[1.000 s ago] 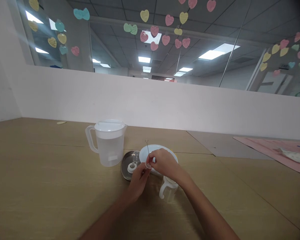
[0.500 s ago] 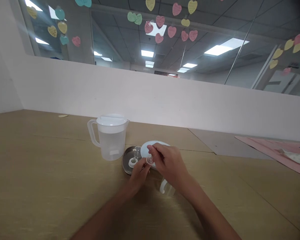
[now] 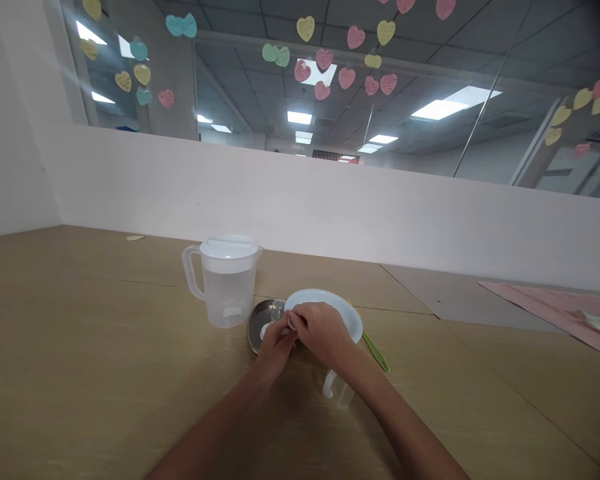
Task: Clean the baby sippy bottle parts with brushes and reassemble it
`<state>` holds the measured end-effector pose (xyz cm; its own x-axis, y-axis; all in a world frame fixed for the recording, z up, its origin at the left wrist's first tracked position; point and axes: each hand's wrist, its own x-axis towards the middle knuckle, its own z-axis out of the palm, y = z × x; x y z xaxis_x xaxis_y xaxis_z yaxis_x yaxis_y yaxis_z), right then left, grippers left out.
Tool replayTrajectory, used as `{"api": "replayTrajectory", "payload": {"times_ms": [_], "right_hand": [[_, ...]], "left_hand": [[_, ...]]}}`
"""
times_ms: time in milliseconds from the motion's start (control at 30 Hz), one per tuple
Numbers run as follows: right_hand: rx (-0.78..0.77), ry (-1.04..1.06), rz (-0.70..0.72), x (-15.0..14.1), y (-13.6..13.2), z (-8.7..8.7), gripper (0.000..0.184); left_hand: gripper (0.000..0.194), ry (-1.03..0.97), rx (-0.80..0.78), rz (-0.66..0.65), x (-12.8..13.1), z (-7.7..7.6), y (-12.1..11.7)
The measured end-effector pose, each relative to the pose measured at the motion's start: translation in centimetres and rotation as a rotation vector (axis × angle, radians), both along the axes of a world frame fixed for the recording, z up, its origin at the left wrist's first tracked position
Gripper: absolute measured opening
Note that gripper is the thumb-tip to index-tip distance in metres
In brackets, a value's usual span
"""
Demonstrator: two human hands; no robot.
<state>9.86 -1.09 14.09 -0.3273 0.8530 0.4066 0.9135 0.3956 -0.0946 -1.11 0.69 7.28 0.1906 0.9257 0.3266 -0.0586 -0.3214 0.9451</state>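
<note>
My left hand (image 3: 273,351) and my right hand (image 3: 325,331) meet over the right side of a small metal tray (image 3: 253,337). Pinched between them is a small translucent round piece (image 3: 291,324) that looks like a baby bottle nipple, mostly covered by my fingers. A white ring (image 3: 265,331) lies in the tray, partly behind my left hand. Beside it is a clear domed cap (image 3: 277,309). Behind my right hand a pale plate (image 3: 353,319) shows its far rim. Below my right wrist is a clear vessel (image 3: 344,395) with a white handle, partly hidden by my forearm.
A lidded translucent pitcher (image 3: 230,297) holding clear liquid stands left of the tray. A green handle (image 3: 377,351) sticks out from the plate's right side. Pink cloth (image 3: 540,305) lies at the far right, and a white wall (image 3: 310,207) borders the table behind.
My right hand has lowered and closed in against my left fingertips, covering more of the round piece. The view has shifted slightly, and the green handle now shows.
</note>
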Motion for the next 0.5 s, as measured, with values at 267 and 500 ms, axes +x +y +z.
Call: {"api": "replayTrajectory", "payload": {"times_ms": [267,500], "right_hand": [[0.183,-0.055,0.062,0.6,-1.9,1.8,0.032],[0.397,0.143,0.238,0.9,-2.8,2.2,0.042]], "left_hand": [[0.031,0.091,0.168,0.069,0.3,-1.2,0.6],[0.033,0.103,0.227,0.067,0.8,-0.5,-0.2]]}}
